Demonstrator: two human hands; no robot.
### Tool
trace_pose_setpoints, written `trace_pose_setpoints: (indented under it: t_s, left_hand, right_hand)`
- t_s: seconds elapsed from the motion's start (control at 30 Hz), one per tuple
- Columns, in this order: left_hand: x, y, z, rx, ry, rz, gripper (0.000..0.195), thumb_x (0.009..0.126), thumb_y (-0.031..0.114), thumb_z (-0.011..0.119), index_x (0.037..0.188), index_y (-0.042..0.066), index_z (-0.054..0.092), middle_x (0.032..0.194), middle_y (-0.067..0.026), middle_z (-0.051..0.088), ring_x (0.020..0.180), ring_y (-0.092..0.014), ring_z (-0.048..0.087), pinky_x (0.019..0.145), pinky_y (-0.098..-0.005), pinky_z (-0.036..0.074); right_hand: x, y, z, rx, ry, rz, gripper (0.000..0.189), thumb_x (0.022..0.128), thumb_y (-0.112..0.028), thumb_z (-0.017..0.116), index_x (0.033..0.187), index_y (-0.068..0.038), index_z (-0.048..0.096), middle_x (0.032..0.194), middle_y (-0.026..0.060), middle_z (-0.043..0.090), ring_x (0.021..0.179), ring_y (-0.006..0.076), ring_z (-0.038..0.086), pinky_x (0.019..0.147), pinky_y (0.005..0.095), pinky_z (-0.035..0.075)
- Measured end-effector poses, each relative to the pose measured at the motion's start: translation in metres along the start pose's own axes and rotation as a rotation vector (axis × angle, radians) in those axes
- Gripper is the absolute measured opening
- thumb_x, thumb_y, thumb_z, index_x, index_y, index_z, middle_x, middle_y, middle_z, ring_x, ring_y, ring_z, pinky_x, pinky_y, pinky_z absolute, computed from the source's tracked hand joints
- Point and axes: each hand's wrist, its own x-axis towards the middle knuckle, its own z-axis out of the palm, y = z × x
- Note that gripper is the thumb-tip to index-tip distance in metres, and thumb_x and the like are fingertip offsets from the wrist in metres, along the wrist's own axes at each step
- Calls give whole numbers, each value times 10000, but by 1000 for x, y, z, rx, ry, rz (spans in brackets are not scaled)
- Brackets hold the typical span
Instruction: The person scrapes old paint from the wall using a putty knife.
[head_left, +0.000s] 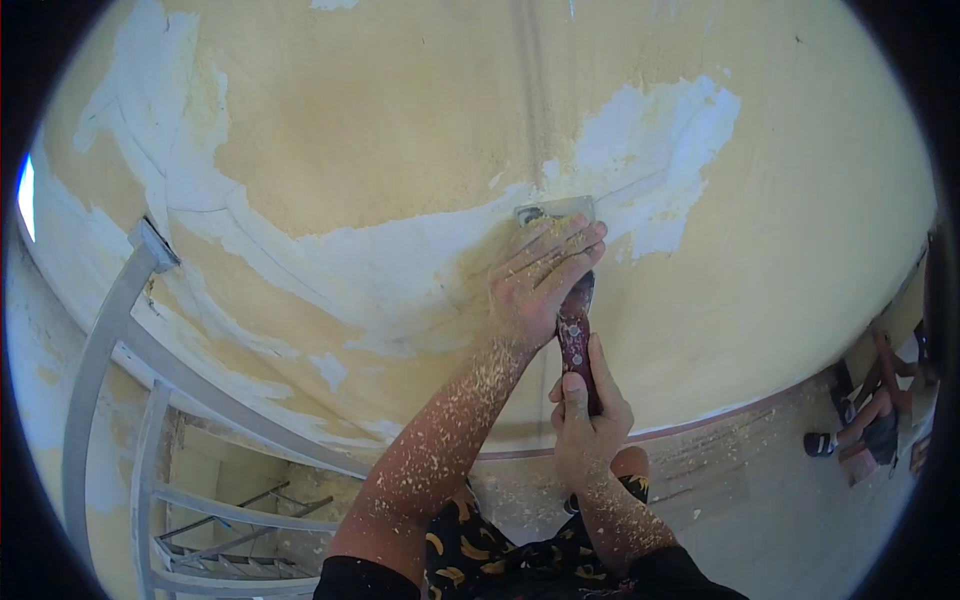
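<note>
A paint scraper with a dark red riveted handle (576, 330) lies against the wall in front of me. My right hand (592, 427) is wrapped around the lower end of that handle. Higher up, my left hand (540, 274) presses flat over the scraper's metal blade (574, 205), its fingers covering most of it. The blade's edge touches the yellow painted wall (390, 112) beside a bare white patch (664, 157). Another long stripped white area (375, 270) stretches to the left. Paint flakes coat both hands and forearms.
At left a grey metal railing (225, 405) joins the wall. Below and beyond it, a metal ladder-like frame (225, 559) stands at a lower level. A person (885, 412) sits at the far right on the floor (720, 510). Flakes litter the floor by the wall's base.
</note>
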Motion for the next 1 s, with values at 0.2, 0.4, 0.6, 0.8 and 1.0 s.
trace_pose_setpoints:
  t_s: [0.2, 0.4, 0.6, 0.8, 1.0]
  left_hand:
    - [58, -13, 8, -13, 143, 111, 148, 719, 92, 626, 849, 109, 696, 967, -61, 689, 1005, -214, 629, 915, -354, 438]
    - [25, -2, 22, -62, 43, 49, 126, 740, 86, 621, 834, 108, 702, 956, -51, 690, 996, -210, 627, 892, -345, 459]
    - [112, -19, 13, -10, 141, 196, 224, 748, 82, 625, 965, 99, 681, 1024, -43, 672, 992, -237, 623, 873, -344, 468]
    - [52, 9, 25, 117, -24, 106, 160, 726, 53, 622, 862, 106, 686, 982, -68, 682, 989, -229, 618, 870, -335, 468]
    - [156, -11, 11, 100, 154, 209, 165, 762, 40, 593, 905, 67, 670, 999, -94, 672, 963, -239, 631, 827, -323, 494]
  right_hand:
    - [39, -39, 9, 62, 19, 38, 458, 918, -101, 516, 1356, -34, 398, 719, 19, 553, 546, 24, 416, 478, 178, 357]
    - [17, -11, -13, 15, -8, 26, 460, 919, -111, 513, 1358, -40, 397, 712, 11, 545, 548, 24, 422, 481, 176, 362]
    - [79, -71, 8, 163, -50, -76, 457, 922, -121, 516, 1360, -55, 401, 700, 1, 540, 543, 24, 419, 484, 173, 365]
    - [39, -29, -27, 89, -38, 41, 451, 927, -102, 501, 1363, -51, 395, 706, -2, 534, 556, 31, 428, 496, 177, 374]
    - [101, -100, -2, 93, -95, -140, 474, 930, -166, 513, 1367, -41, 377, 722, 17, 514, 517, 27, 401, 439, 163, 347]
